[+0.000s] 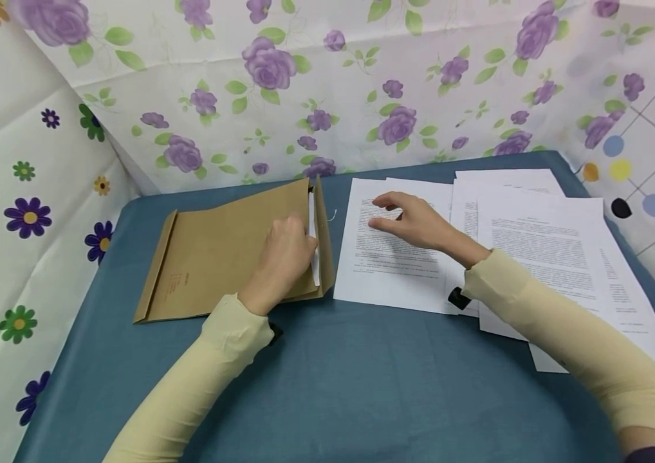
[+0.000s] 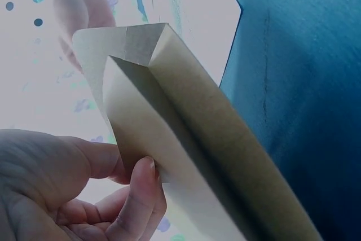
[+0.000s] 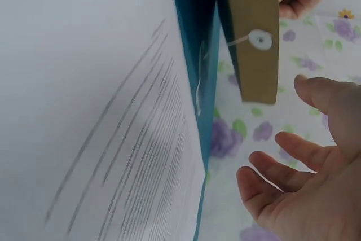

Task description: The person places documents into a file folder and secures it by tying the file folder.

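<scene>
A brown kraft document envelope (image 1: pixel 217 244) lies on the left of the table, its mouth facing right and gaping slightly. White paper (image 1: pixel 313 238) shows inside the opening. My left hand (image 1: pixel 287 254) pinches the upper edge of that mouth between thumb and fingers, as the left wrist view shows at the envelope's edge (image 2: pixel 141 122). Over the nearest printed sheet (image 1: pixel 385 270), my right hand (image 1: pixel 411 218) hovers with fingers spread and nothing in them. A white string button (image 3: pixel 260 39) is visible on the envelope's flap in the right wrist view.
Several printed sheets (image 1: pixel 536 257) overlap on the right side, some reaching the table's right edge. A blue-green cloth (image 1: pixel 374 379) covers the table. Flowered sheeting (image 1: pixel 350 83) hangs behind, with patterned sheets at both sides.
</scene>
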A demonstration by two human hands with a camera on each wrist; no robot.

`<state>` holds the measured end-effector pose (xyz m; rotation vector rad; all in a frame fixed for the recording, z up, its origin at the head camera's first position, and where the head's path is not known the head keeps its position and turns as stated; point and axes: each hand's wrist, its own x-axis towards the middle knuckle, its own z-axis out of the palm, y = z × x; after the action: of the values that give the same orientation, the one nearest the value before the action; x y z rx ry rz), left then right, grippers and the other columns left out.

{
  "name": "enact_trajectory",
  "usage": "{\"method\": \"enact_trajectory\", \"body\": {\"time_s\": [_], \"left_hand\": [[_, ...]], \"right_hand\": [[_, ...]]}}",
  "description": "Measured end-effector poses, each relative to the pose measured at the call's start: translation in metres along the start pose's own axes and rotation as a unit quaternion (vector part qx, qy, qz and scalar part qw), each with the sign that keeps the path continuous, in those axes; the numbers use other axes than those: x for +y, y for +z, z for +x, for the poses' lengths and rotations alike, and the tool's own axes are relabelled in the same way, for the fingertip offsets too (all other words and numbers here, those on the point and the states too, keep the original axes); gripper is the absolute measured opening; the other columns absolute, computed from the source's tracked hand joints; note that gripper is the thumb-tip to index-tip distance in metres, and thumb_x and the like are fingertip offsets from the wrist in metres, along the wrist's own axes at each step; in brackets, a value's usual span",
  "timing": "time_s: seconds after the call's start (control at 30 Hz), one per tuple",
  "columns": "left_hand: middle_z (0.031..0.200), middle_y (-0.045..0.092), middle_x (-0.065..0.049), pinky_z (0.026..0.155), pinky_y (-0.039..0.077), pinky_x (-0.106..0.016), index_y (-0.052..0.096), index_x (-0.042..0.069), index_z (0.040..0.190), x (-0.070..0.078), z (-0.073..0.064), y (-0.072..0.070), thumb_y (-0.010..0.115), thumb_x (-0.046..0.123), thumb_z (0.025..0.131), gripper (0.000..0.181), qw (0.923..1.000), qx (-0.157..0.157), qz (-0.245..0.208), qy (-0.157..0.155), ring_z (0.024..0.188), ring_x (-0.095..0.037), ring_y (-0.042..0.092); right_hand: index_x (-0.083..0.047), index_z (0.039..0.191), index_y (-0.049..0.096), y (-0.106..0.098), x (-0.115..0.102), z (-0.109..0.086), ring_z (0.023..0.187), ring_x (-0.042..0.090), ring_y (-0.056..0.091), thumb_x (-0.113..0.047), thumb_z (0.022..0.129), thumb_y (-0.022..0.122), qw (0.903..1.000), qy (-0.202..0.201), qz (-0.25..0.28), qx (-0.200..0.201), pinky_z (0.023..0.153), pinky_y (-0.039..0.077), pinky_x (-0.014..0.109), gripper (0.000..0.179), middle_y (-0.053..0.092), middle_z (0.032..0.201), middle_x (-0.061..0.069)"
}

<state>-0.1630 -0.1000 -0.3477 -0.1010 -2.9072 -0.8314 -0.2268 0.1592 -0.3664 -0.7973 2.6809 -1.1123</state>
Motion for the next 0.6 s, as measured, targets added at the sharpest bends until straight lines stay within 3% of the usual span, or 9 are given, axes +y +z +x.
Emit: {"method": "enact_trajectory", "body": {"time_s": [0.23,0.6], "left_hand": [[0.059,0.029,0.001,0.047,0.027,-0.031,0.042,0.009,0.063,0.000,0.000,0.000,0.054,-0.007,0.085,0.030,0.9999,-0.008,-0.006,-0.010,0.054,-0.019,0.036],[0.059,0.030,0.001,0.048,0.028,-0.032,0.044,0.008,0.067,-0.001,0.001,-0.001,0.054,-0.007,0.085,0.025,0.9999,-0.007,-0.007,-0.010,0.055,-0.020,0.037]], "right_hand": [[0.001,0.150,0.048,-0.017,0.023,-0.015,0.138,0.043,0.045,-0.039,0.100,0.068,0.9985,0.033,-0.043,0.010,0.105,0.043,0.059,0.067,0.046,0.154,0.023],[0.002,0.157,0.036,-0.050,0.054,-0.041,0.149,0.046,0.027,-0.046,0.099,0.066,0.9933,0.068,-0.094,-0.003,0.116,0.024,0.064,0.081,0.034,0.160,0.027]]}}
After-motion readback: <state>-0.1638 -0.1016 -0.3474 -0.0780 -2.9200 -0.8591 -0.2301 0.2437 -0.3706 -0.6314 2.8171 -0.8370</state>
